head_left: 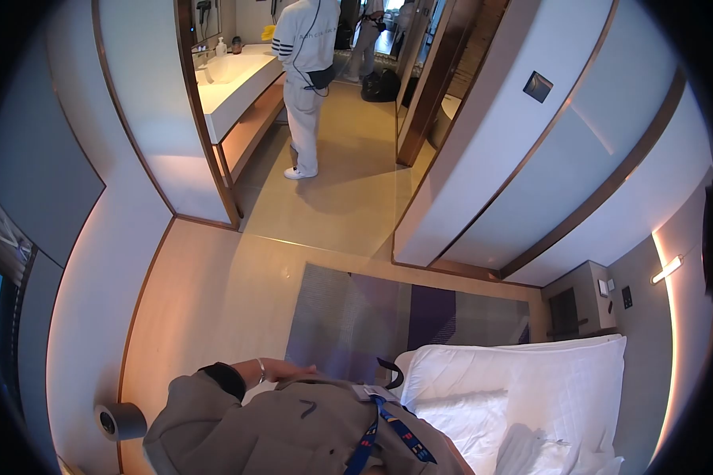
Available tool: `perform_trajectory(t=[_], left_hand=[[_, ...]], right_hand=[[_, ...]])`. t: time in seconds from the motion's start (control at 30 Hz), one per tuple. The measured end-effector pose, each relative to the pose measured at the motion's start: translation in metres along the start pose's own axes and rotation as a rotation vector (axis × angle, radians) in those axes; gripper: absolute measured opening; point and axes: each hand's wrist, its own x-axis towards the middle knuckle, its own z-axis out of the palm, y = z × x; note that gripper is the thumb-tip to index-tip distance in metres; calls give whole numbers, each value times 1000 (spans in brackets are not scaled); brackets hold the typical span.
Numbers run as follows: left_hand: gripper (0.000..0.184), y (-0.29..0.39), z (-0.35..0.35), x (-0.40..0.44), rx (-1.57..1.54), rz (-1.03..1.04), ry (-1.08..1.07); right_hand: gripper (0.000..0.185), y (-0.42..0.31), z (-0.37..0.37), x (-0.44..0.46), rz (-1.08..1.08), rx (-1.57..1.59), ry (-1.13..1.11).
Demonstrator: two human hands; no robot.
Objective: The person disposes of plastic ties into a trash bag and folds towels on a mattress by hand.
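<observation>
My left hand [291,369] lay by my grey-brown cloth jacket [253,431], its grip indiscernible; my right was out of view. The white quilted bedding [463,368] lay ahead to the right, apparently unhandled; contact, I judged, required a reach.

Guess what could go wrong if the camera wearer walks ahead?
The rug might catch a foot at its edge. The person by the sink stands in the walkway and could get bumped. The dangling lanyard might snag, perhaps on the nearby bed.
</observation>
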Motion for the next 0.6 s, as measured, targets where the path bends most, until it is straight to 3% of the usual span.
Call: perform_trajectory(t=[0.03,0.13,0.23,0.27,0.33,0.37,0.4,0.47,0.5,0.53,0.6], left_hand=[[65,4,1,-5,-241,68,-6],[57,-17,-17,-4,-442,100,-55],[55,-25,-10,-13,-336,111,23],[55,-24,-8,-11,-340,97,17],[52,-14,-4,-5,-337,258,262],[52,-10,-2,-1,-446,250,323],[54,-14,-8,11,-270,269,436],[52,-4,2,10,58,261,424],[50,-11,3,16,157,322,387],[47,-19,4,23,253,388,355],[45,-27,-5,31,248,140,302]], right_hand=[[28,-5,4,-3,0,22,-12],[22,-25,19,-18,-128,227,83],[24,-103,61,-82,-156,127,-48],[27,-79,32,-64,-475,-235,-128],[34,-61,21,-63,-681,-757,128],[35,-57,18,-46,-259,-1236,393],[36,-60,8,-50,-304,-676,316],[37,-52,-6,-37,-524,-583,517],[39,-116,44,-80,-293,-314,600],[38,-105,39,-68,-324,-122,653],[33,-99,38,-61,-298,143,646]])
